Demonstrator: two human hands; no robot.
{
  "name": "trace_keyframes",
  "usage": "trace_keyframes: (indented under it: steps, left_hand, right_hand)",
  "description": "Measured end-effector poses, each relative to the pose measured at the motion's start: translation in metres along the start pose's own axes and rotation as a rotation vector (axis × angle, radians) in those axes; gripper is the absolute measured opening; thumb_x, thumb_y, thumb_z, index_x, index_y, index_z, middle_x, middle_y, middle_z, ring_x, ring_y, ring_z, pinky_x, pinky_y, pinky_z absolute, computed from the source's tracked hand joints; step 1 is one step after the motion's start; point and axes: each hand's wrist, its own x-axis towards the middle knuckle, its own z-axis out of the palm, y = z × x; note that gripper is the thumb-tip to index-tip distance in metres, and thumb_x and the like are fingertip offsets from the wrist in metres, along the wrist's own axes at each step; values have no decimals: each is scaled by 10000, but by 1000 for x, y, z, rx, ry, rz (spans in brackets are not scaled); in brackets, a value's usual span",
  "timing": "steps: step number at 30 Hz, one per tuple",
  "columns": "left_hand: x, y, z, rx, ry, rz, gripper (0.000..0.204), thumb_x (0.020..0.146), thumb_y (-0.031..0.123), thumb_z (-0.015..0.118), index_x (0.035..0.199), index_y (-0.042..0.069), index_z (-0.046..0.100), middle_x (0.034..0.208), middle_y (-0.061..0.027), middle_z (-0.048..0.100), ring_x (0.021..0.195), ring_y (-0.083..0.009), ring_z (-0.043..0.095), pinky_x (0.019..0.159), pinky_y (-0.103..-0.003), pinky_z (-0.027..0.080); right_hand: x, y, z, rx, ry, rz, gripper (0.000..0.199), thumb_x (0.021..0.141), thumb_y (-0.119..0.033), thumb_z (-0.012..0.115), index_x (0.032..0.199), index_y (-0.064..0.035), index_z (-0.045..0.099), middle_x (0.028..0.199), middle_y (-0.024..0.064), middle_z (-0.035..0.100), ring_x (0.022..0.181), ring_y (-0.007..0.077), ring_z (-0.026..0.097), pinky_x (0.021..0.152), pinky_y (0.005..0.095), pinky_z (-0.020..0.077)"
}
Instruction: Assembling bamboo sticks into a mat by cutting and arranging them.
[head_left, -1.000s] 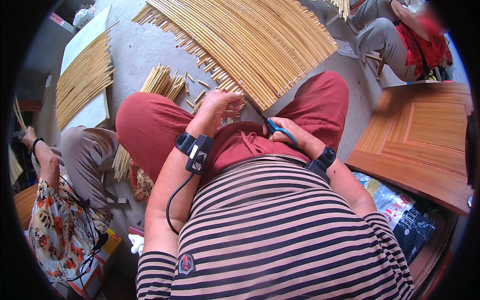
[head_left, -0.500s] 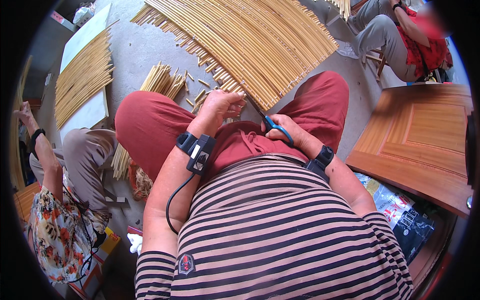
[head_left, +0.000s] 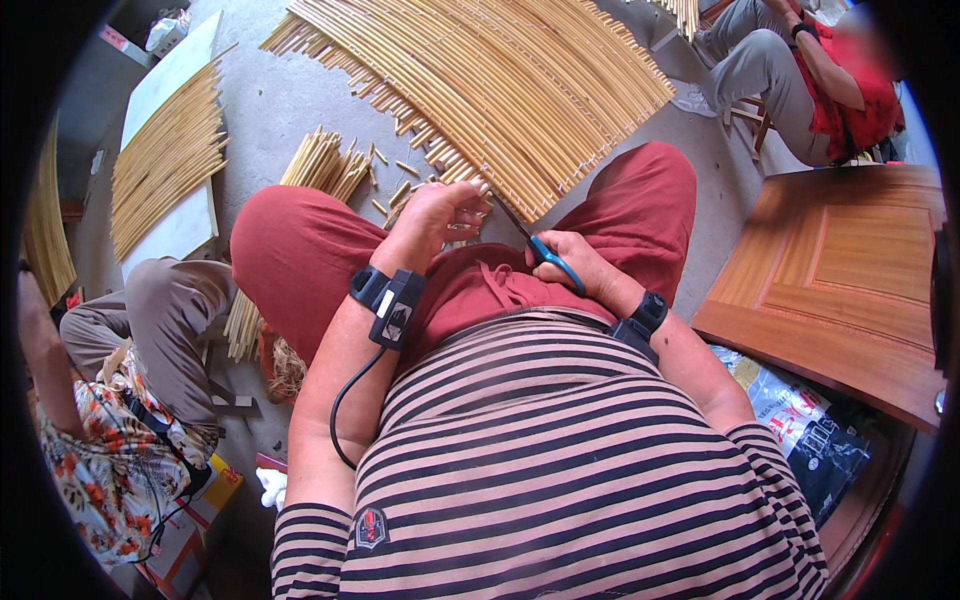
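My left hand (head_left: 440, 208) pinches the near ends of thin yellow sticks in a wide fan-shaped mat (head_left: 500, 80) spread on the concrete floor ahead of my knees. My right hand (head_left: 572, 262) grips blue-handled scissors (head_left: 535, 245), their blades pointing up toward the stick ends beside my left fingers. Both wrists carry black bands, and a cable runs down from the left one. I sit with red trousers (head_left: 300, 250) and a striped shirt below.
Short cut stick pieces (head_left: 395, 175) and a loose bundle (head_left: 320, 160) lie left of my hand. More sticks rest on a white board (head_left: 180, 230) at left. A person in a floral top (head_left: 110, 470) sits at lower left, another person at upper right. A wooden panel (head_left: 850, 270) is on the right.
My hands stay almost still at the stick ends, and the scissors keep their place. The person at lower left has lowered the raised arm.
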Motion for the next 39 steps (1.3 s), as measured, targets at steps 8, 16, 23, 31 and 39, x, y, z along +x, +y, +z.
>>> trace_keyframes:
  steps: [8, 16, 23, 31, 39]
  left_hand:
    - [7, -7, -5, -59, 43, 32, 164, 811, 215, 598, 829, 53, 613, 740, -57, 637, 613, -127, 599, 593, -327, 533]
    - [7, -6, -4, -63, 61, 32, 158, 800, 203, 618, 815, 46, 615, 724, -57, 636, 580, -121, 592, 572, -318, 534]
    - [3, -4, 1, -52, 83, 32, 157, 780, 197, 613, 805, 42, 612, 721, -54, 624, 570, -108, 555, 541, -278, 498]
    - [7, -6, -4, -78, 62, 40, 171, 803, 209, 606, 812, 38, 604, 722, -53, 620, 586, -117, 564, 546, -305, 516]
    - [5, -4, -3, -52, 57, 22, 181, 802, 214, 610, 823, 35, 606, 741, -68, 628, 583, -127, 572, 545, -313, 516]
  right_hand:
    - [0, -1, -4, 135, -76, 86, 200, 675, -106, 607, 849, -13, 573, 745, 27, 554, 709, 99, 490, 654, 243, 425]
    - [1, -5, -8, 67, -151, 83, 230, 657, -128, 591, 857, -16, 573, 759, 38, 560, 728, 121, 506, 678, 250, 427]
    - [-4, -8, -8, 50, -137, 110, 219, 655, -123, 585, 842, -11, 567, 754, 40, 559, 722, 117, 502, 667, 248, 424]
    - [-4, -16, -10, 88, -169, 20, 208, 661, -131, 585, 833, -17, 560, 724, 17, 545, 684, 109, 495, 643, 235, 421]
    - [3, -16, -10, 192, -184, 122, 226, 662, -157, 585, 835, -12, 569, 683, 13, 550, 634, 87, 501, 589, 212, 416]
